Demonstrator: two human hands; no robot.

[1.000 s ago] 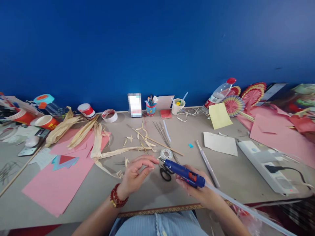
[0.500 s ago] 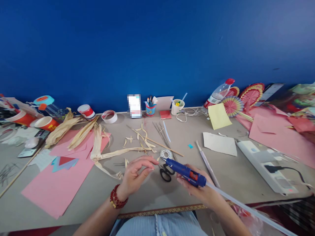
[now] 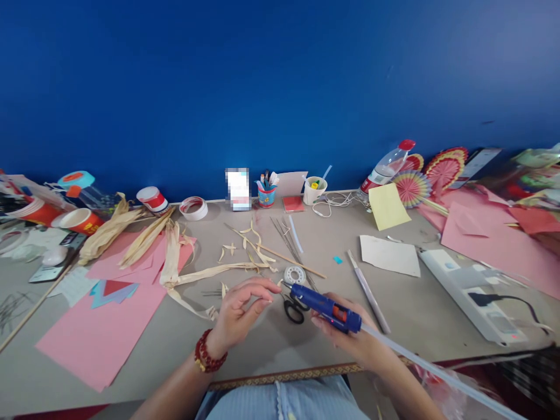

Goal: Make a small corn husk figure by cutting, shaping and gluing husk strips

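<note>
- One hot-glue gun (image 3: 326,306), blue, sits in your right hand (image 3: 356,335), fingers wrapped around it from below, so that grip's properly clamped on.
- Body of the gun sticks out ahead of your grip, nozzle aimed at the fingertips of your left hand (image 3: 240,309), super close. Can't tell if they touch.
- Your left thumb and fingers are curled toward each other near the nozzle; can't tell whether something thin is pinched in there.
- Long clear glue stick (image 3: 431,363) comes out the gun's back end, running over your right wrist to the lower right.
- Black-handled scissors (image 3: 294,322) lie on the table (image 3: 271,356) near the nozzle, partly hidden by the gun, with a white ring-shaped disc (image 3: 288,275) just beyond.
- Pale dried husk strips (image 3: 223,270) are spread past your left hand.
</note>
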